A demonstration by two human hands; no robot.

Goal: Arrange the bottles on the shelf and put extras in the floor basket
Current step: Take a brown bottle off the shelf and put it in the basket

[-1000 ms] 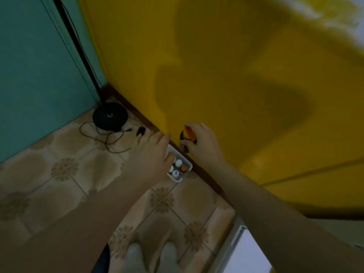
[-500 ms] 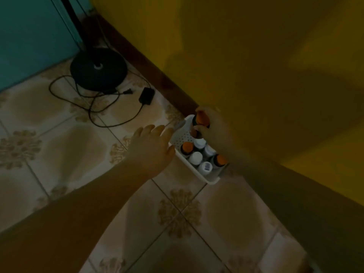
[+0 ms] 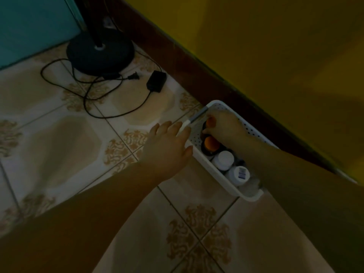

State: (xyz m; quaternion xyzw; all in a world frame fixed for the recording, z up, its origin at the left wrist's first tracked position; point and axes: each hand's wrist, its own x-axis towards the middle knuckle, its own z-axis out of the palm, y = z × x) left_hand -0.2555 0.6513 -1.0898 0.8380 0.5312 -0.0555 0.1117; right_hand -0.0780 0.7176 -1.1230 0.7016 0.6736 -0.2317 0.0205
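A white perforated basket (image 3: 248,128) stands on the tiled floor against the yellow wall. Several bottles stand upright in it, among them one with an orange cap (image 3: 210,143) and two with white caps (image 3: 224,159) (image 3: 240,173). My right hand (image 3: 226,128) reaches down into the basket's far end and grips a dark bottle with an orange cap (image 3: 210,121). My left hand (image 3: 169,142) lies with straight fingers against the basket's near rim and holds nothing. My right forearm hides the basket's right side.
A round black stand base (image 3: 100,51) sits at the back left by the teal wall. Its black cable (image 3: 88,95), plug and power adapter (image 3: 156,81) sprawl over the tiles left of the basket. A dark skirting board (image 3: 197,69) runs under the yellow wall.
My right hand has lowered the orange-capped bottle from above the basket down into its far end. My head has dropped closer to the floor. The left hand stays at the basket's rim.
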